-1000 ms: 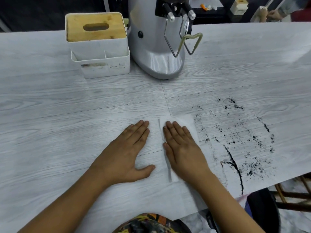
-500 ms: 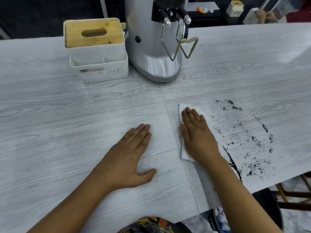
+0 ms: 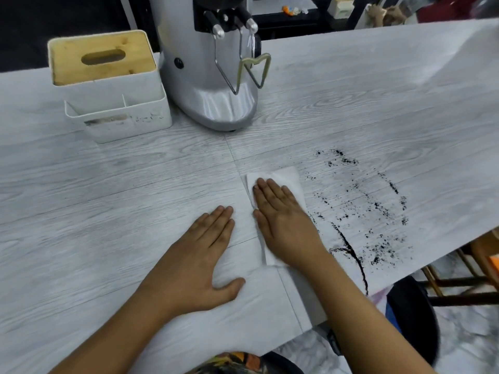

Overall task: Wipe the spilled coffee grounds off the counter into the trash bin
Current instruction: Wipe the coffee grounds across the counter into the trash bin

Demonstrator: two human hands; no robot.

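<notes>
Right hand [image 3: 283,220] presses flat, fingers straight, on the white tissue [image 3: 286,178] just left of the coffee grounds [image 3: 364,211]; left hand [image 3: 199,255] rests flat, holding nothing; sweep firmly toward the dark bin [image 3: 410,317] below the counter [image 3: 108,198] edge.

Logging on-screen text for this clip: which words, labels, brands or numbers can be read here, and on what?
None can be read.
Coffee grinder: no visible brand or label.
Tissue box: dark smudges on its front tray, not lettering.
Counter: only scattered coffee grounds.
Background shelf items: too small and blurred.

Bright, soft light; edges perhaps warped.
</notes>
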